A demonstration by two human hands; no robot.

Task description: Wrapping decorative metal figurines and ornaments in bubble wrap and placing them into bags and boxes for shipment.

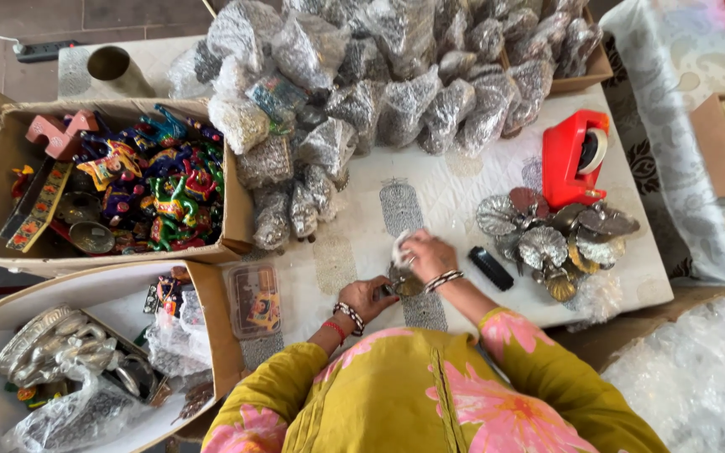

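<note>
We see both hands low-centre on the white patterned tablecloth [463, 180], working on one small dark, brassy metal piece [404, 286].

- Left hand [368, 295]: fingers curled narrow against the left edge of the metal piece, apparently pinching it. The actual contact is hidden under the fingers.
- Right hand [428, 253]: fingers closed around a small white wad, cloth or tissue [400, 248], held just above the far side of the metal piece.
- Key relation: the metal piece lies between the two hands, right of the left fingertips and near-left of the right fingertips. The left hand is closer and touching; the wad sits directly over it. We cannot tell its long axis, as it is too small and mostly covered.

Around:
- Small black rectangular block [491, 268] just right of the right wrist.
- Cluster of silver and gold leaf-shaped metal trays [547, 239] further right; red tape dispenser [576, 155] beyond them.
- Heap of clear bags filled with small grey items [379, 92] across the far side.
- Cardboard box of brightly painted figurines [127, 184] at left.
- Clear plastic pack with a colourful item inside [253, 299] just left of the left hand.
- Nearer left, a box with silver metalware in plastic wrap [69, 361], cut off by the frame edge.

Hard to read: the shape of the metal piece, and whether the wad touches it.
</note>
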